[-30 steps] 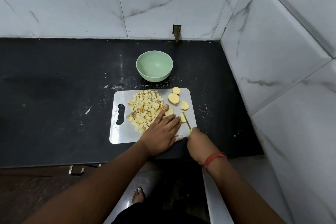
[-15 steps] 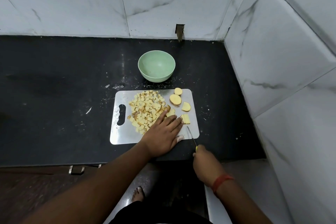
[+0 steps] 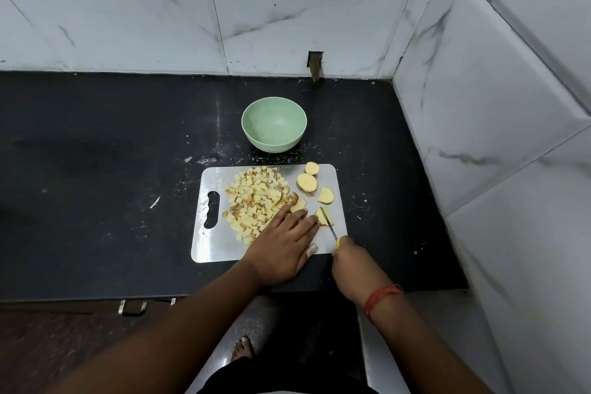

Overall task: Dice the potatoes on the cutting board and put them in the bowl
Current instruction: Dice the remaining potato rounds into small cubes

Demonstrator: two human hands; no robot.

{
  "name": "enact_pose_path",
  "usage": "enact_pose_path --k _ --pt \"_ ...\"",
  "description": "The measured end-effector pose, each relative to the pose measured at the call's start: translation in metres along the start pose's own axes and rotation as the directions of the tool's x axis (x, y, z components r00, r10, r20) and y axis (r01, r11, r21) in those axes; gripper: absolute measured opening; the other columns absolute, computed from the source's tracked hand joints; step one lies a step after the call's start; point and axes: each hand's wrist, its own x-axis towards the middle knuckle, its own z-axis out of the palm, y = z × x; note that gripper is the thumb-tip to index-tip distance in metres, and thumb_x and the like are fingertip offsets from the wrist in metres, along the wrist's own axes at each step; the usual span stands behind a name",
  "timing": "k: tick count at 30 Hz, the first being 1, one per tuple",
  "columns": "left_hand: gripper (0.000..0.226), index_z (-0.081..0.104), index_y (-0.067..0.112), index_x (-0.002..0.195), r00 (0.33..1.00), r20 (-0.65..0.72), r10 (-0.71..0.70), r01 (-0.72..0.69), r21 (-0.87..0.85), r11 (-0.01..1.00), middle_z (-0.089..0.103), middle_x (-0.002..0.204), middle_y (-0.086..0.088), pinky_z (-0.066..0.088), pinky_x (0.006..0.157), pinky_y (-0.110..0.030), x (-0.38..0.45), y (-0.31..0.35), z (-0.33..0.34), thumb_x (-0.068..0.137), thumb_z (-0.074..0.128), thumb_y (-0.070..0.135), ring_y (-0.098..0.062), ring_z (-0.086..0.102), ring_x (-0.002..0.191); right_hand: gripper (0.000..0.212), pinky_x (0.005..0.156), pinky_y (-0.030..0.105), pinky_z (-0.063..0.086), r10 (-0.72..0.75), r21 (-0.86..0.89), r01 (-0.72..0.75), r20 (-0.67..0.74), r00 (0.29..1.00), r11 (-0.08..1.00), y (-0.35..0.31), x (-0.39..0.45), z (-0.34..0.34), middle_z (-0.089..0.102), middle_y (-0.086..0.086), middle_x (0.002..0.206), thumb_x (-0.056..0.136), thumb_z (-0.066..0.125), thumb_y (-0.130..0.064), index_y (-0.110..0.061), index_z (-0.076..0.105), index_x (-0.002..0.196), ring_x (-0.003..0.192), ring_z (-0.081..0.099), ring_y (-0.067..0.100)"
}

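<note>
A steel cutting board [image 3: 217,243] lies on the black counter. A heap of diced potato [image 3: 256,198] covers its middle. Three potato slices [image 3: 307,182] lie at its far right corner. My left hand [image 3: 281,243] lies flat with straight fingers, its fingertips pressing a potato piece [image 3: 323,217] near the board's right edge. My right hand [image 3: 351,262] grips a yellow-handled knife [image 3: 327,222], whose blade lies across that piece. The green bowl [image 3: 274,128] stands empty just beyond the board.
White marble-tiled walls close the counter at the back and right [image 3: 479,137]. The black counter [image 3: 96,169] stretches left of the board, with small scraps on it. A drawer handle [image 3: 132,307] sits under the counter's front edge. A bare foot [image 3: 243,349] shows below.
The knife was drawn back toward the board's near edge half a second ago and now lies forward over the potato piece again. My left hand has stayed in place.
</note>
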Motion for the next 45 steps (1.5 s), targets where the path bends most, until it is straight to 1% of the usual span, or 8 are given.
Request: enact_pose_path --k 22,26,30,33,37,41,43,45 --pt "0.051 0.056 0.01 0.144 0.999 0.037 -0.014 0.014 -0.022 1.0 0.056 0.145 -0.007 0.021 0.123 -0.052 0.003 -0.001 0.0 0.108 0.036 0.04 -0.031 0.046 0.136 0.024 0.077 0.032 0.045 0.039 -0.064 -0.033 0.091 0.995 0.997 -0.007 0.013 0.002 0.06 0.019 0.115 0.094 0.042 -0.007 -0.004 0.042 0.118 0.102 0.062 0.033" --pt "0.051 0.056 0.009 0.143 0.999 0.03 -0.011 0.011 -0.009 1.0 0.057 0.144 -0.008 0.022 0.123 -0.053 0.003 -0.001 0.0 0.108 0.037 0.039 -0.031 0.048 0.135 0.015 0.071 0.029 0.042 0.031 -0.044 -0.026 0.105 0.994 0.999 0.0 0.008 0.009 0.061 0.015 0.106 0.097 0.043 -0.009 -0.006 0.043 0.111 0.098 0.063 0.029" --pt "0.05 0.057 0.009 0.143 1.0 0.021 -0.007 0.007 -0.003 1.0 0.058 0.143 -0.007 0.023 0.123 -0.053 0.003 -0.001 0.0 0.107 0.039 0.04 -0.031 0.049 0.133 0.006 0.054 0.023 0.034 0.009 -0.062 -0.003 0.092 0.996 0.998 0.009 0.0 0.016 0.051 0.004 0.08 0.1 0.042 -0.011 -0.012 0.036 0.1 0.081 0.059 0.023" --pt "0.051 0.056 0.009 0.144 0.999 0.033 -0.008 0.008 0.001 1.0 0.057 0.144 -0.007 0.023 0.123 -0.053 0.003 -0.001 -0.001 0.107 0.039 0.04 -0.031 0.048 0.134 0.007 0.065 0.027 0.039 0.015 -0.044 -0.011 0.09 0.996 0.999 0.016 -0.004 0.018 0.062 0.011 0.096 0.099 0.042 -0.011 -0.011 0.041 0.106 0.083 0.06 0.023" --pt "0.051 0.055 0.009 0.145 0.999 0.047 -0.005 0.005 0.007 1.0 0.056 0.145 -0.007 0.022 0.123 -0.053 0.003 -0.001 -0.001 0.107 0.039 0.04 -0.031 0.047 0.136 0.005 0.07 0.027 0.039 0.018 -0.005 -0.017 0.127 0.992 1.0 0.023 -0.012 0.013 0.055 0.005 0.09 0.1 0.04 -0.014 -0.014 0.038 0.096 0.092 0.063 0.025" --pt "0.053 0.054 0.01 0.146 0.998 0.059 -0.003 0.002 0.014 1.0 0.055 0.147 -0.007 0.02 0.124 -0.053 0.002 -0.001 -0.001 0.108 0.037 0.042 -0.031 0.045 0.138 0.018 0.052 0.031 0.046 0.004 0.079 -0.016 0.157 0.988 0.997 0.026 -0.023 -0.009 0.056 0.007 0.087 0.103 0.039 -0.027 -0.013 0.044 0.093 0.073 0.062 0.024" --pt "0.053 0.055 0.009 0.145 0.998 0.06 0.0 -0.001 0.016 1.0 0.055 0.146 -0.008 0.02 0.124 -0.053 0.002 -0.001 -0.001 0.108 0.037 0.043 -0.031 0.045 0.138 0.022 0.041 0.029 0.043 0.007 0.215 -0.035 0.132 0.991 0.976 0.027 -0.026 -0.019 0.056 0.01 0.081 0.103 0.039 -0.031 -0.013 0.044 0.092 0.052 0.059 0.022" --pt "0.055 0.054 0.009 0.145 0.998 0.062 -0.012 0.011 0.005 1.0 0.054 0.147 -0.01 0.021 0.123 -0.054 0.003 -0.001 -0.003 0.108 0.036 0.045 -0.031 0.044 0.139 0.022 0.038 0.025 0.041 0.021 0.36 -0.051 0.085 0.996 0.932 0.025 -0.024 -0.026 0.055 0.011 0.075 0.103 0.038 -0.031 -0.013 0.044 0.092 0.041 0.051 0.018"
